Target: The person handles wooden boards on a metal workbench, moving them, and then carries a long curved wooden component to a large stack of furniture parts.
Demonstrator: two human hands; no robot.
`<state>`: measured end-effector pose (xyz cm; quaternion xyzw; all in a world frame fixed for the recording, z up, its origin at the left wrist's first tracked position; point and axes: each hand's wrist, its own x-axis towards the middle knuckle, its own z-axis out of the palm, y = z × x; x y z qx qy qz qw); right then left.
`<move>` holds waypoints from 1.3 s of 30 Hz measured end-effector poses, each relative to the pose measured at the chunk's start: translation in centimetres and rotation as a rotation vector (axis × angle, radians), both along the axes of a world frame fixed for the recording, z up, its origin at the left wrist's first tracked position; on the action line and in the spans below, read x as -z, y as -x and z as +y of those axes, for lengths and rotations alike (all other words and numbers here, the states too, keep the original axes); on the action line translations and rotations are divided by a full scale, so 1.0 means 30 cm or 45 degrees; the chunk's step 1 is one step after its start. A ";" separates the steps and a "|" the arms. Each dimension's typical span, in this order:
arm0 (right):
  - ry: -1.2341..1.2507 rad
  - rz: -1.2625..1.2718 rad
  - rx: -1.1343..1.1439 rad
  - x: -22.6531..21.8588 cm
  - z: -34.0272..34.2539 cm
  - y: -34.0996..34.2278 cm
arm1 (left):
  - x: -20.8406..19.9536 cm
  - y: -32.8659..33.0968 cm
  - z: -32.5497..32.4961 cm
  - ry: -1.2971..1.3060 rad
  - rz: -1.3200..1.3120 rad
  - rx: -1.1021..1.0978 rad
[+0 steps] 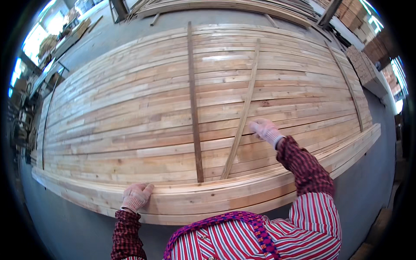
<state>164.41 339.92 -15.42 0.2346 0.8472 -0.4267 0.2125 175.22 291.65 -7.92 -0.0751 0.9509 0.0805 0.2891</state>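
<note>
My left hand [138, 196], in a pale knit glove, lies on the near edge of the wood stack, its fingers curled over the top of a long light board [182, 197]. My right hand [264, 130], gloved too, reaches over the layer of boards [151, 117] with its fingers curled in and nothing seen in them. Just left of it, a pale narrow wooden strip [244, 115] runs aslant across the layer. Further left lies a darker strip [193, 99], nearly straight away from me. Whether my right fingers touch the boards is hard to tell.
Another thin strip [349, 86] crosses the boards at the right, and one more [48, 117] at the left end. Behind a strip of grey floor [169, 21] lies more long timber [225, 6]. A stack of wood pieces [366, 71] stands at the right.
</note>
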 end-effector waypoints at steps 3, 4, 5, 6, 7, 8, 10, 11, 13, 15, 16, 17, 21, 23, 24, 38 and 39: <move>-0.238 0.146 0.129 0.114 -0.056 0.126 | 0.012 0.063 0.036 -0.327 -0.100 -0.175; -0.353 0.206 0.142 0.103 -0.121 0.160 | 0.041 0.084 0.058 -0.457 -0.045 -0.134; -0.474 0.267 0.156 0.083 -0.173 0.184 | 0.066 0.115 0.115 -0.592 0.011 -0.091; -0.482 0.243 0.071 0.067 -0.224 0.199 | 0.094 0.140 0.172 -0.664 -0.082 -0.143; -0.491 0.219 -0.015 0.054 -0.270 0.204 | 0.106 0.169 0.237 -0.738 -0.174 -0.194; -0.520 0.191 -0.085 0.044 -0.288 0.205 | 0.106 0.207 0.332 -0.693 -0.275 -0.178; -0.472 0.241 -0.260 0.033 -0.403 0.238 | 0.160 0.221 0.437 -0.745 -0.346 -0.096; -0.528 0.208 -0.365 0.028 -0.491 0.261 | 0.209 0.214 0.458 -0.844 -0.318 -0.033; -0.541 0.182 -0.432 0.017 -0.628 0.280 | 0.149 0.191 0.556 -0.455 -0.236 0.013; -0.525 0.185 -0.491 0.025 -0.676 0.281 | 0.140 0.180 0.606 -0.190 -0.251 -0.047; -0.513 0.195 -0.507 0.032 -0.671 0.286 | 0.148 0.184 0.611 -0.171 -0.264 -0.048; -0.501 0.204 -0.523 0.039 -0.665 0.291 | 0.153 0.194 0.616 -0.153 -0.278 -0.048; -0.485 0.107 -0.568 0.018 -0.615 0.321 | 0.135 0.223 0.654 -0.110 -0.286 -0.045; -0.497 0.193 -0.576 0.041 -0.608 0.321 | 0.141 0.220 0.664 -0.084 -0.235 -0.043; -0.504 0.233 -0.592 0.047 -0.611 0.311 | 0.148 0.213 0.656 -0.101 -0.210 -0.046; 0.342 0.287 -0.353 0.245 -0.297 0.011 | 0.041 0.079 0.277 -0.553 0.690 -0.168; 0.392 0.253 -0.329 0.258 -0.291 0.001 | 0.037 0.021 0.218 -0.738 0.913 -0.240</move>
